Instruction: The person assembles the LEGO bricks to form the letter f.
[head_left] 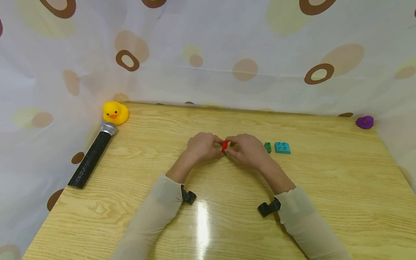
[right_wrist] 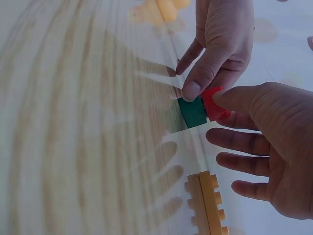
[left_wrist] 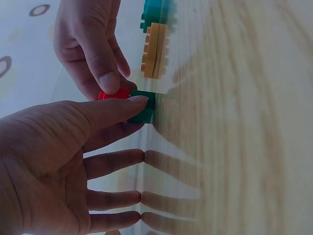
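Observation:
In the head view, my left hand [head_left: 204, 146] and right hand [head_left: 248, 150] meet over a small red brick [head_left: 225, 145]. A green brick [left_wrist: 143, 107] stands on the tabletop directly beneath it, pinched low down by my left thumb and index finger. My right thumb and index finger pinch the red brick [right_wrist: 214, 104] on top of the green one. Between the two bricks some studs show in the right wrist view. The other fingers of both hands spread out, with fingertips at the tabletop in the left wrist view. An orange brick [right_wrist: 208, 203] lies beside my right hand.
Right of my right hand are another green brick [head_left: 268, 147] and a teal brick [head_left: 282, 147]. A yellow rubber duck [head_left: 115, 113] and a black microphone [head_left: 93, 155] lie at the left edge. A purple duck [head_left: 365, 122] sits at the far right corner. Patterned curtain [head_left: 221, 54] encloses the table.

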A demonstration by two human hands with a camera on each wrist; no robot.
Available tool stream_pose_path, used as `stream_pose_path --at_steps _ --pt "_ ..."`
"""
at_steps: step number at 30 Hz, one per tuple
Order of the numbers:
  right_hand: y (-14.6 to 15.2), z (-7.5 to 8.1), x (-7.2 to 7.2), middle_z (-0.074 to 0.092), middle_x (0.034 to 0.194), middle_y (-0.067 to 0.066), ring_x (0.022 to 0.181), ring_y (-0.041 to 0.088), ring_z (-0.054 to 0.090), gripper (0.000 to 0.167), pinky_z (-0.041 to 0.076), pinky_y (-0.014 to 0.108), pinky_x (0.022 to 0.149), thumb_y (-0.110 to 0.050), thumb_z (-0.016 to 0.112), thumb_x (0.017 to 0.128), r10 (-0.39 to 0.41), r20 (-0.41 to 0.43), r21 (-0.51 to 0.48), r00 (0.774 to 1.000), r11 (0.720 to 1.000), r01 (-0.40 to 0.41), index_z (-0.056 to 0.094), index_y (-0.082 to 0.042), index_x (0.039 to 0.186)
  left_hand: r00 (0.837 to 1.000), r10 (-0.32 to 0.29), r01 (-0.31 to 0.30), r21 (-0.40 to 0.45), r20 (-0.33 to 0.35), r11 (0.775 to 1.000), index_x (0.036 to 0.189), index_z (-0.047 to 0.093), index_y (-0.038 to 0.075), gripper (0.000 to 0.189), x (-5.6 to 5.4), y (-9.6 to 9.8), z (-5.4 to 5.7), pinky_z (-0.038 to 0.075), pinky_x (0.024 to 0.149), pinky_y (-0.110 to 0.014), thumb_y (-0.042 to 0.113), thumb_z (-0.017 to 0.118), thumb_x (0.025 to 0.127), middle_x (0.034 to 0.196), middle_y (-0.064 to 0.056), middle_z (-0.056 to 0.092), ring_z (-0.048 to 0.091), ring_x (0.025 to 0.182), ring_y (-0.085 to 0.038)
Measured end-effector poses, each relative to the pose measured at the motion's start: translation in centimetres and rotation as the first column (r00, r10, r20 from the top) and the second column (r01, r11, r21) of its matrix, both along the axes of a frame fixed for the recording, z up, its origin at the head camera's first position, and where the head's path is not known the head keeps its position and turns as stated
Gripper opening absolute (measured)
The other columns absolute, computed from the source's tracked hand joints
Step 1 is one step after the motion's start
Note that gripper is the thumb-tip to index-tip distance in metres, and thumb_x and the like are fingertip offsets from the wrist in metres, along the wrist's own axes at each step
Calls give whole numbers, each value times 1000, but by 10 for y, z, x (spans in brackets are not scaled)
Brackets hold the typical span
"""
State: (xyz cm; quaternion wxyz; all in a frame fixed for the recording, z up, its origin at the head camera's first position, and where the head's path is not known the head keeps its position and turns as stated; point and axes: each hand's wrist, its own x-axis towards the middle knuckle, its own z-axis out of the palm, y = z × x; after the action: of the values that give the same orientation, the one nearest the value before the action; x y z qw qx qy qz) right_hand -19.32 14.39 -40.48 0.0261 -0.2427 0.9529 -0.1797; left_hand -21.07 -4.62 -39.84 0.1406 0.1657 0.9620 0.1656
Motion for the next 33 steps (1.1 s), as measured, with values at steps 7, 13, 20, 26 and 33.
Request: stream_pose_path --at_steps 7,13,20,26,33 --pt "-3 0 -1 77 101 5 94 25 70 37 57 44 82 -31 68 98 9 -16 27 1000 1000 -8 69 -13 130 1000 11 -11 -11 -7 1000 130 71 33 44 0 -2 -2 55 73 -39 46 77 89 139 3 66 65 118 -24" --pt "-5 2 -1 76 95 5 88 24 70 34 57 44 81 -29 69 97 32 -47 63 998 998 -29 71 -12 126 1000 19 -19 -13 -3 1000 131 71 31 45 0 -2 -2 57 84 -45 46 77 89 144 6 62 60 129 -28" --pt "-8 9 -1 73 82 2 73 20 65 29 54 46 86 -26 70 95 47 -114 146 992 989 -30 74 -13 121 1000 30 -30 -4 -5 1000 128 72 33 43 0 -1 -1 55 78 -42 45 78 88 135 6 68 65 117 -25" --pt "-9 11 -1 70 75 2 67 19 61 29 55 44 78 -26 70 95 46 -133 199 990 980 -19 75 -13 120 1000 24 -24 4 -1 1000 127 73 33 40 0 0 -1 54 77 -41 44 77 89 133 6 69 65 116 -24" --pt "-10 16 -2 69 72 3 60 17 57 28 55 41 71 -32 73 95 41 -144 210 989 978 -10 77 -17 119 1000 7 -8 30 23 1000 130 70 34 44 -3 -4 0 53 72 -38 47 75 89 134 3 69 67 112 -23"
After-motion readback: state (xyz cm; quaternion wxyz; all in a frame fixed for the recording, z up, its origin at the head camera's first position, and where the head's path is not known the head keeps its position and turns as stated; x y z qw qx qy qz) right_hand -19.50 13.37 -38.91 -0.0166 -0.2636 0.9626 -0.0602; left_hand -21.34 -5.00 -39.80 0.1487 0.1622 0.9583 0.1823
